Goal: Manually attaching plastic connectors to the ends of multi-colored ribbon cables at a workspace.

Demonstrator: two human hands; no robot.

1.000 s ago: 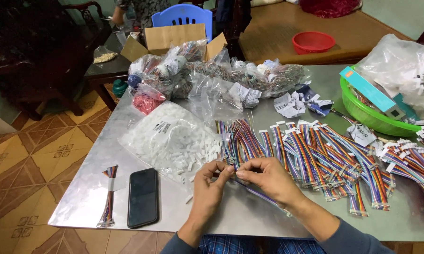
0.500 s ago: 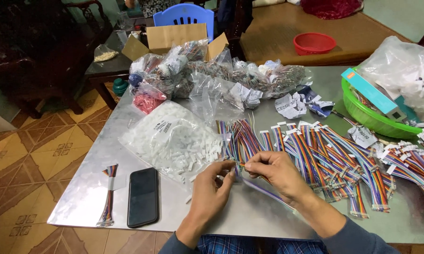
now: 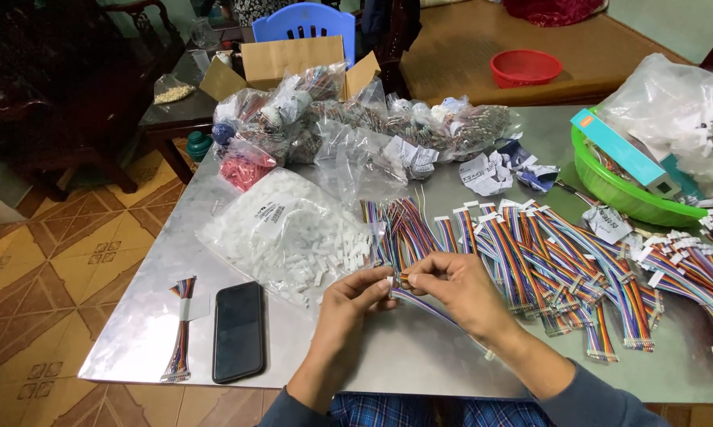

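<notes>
My left hand [image 3: 356,294] and my right hand [image 3: 455,286] meet at the near middle of the metal table [image 3: 420,364], fingertips almost touching, and between them sits the end of one rainbow ribbon cable [image 3: 429,307]. My right fingers are closed round the cable just behind its tip, so the tip points left, straight at my left hand. From there the cable's long axis runs down and to the right, passing under my right palm toward my wrist. My left thumb and forefinger are pinched together right at that tip; something small and pale seems to sit between them, perhaps a white connector housing, but it is too small to tell for sure. So the cable end lies just to the right of my left fingertips, level with them, and both hands are equally close to it. The bag of white connector housings [image 3: 289,233] lies beyond my left hand, and the spread of bundled ribbon cables [image 3: 530,253] fans out beyond my right. A black phone [image 3: 239,330] rests off to my left.
</notes>
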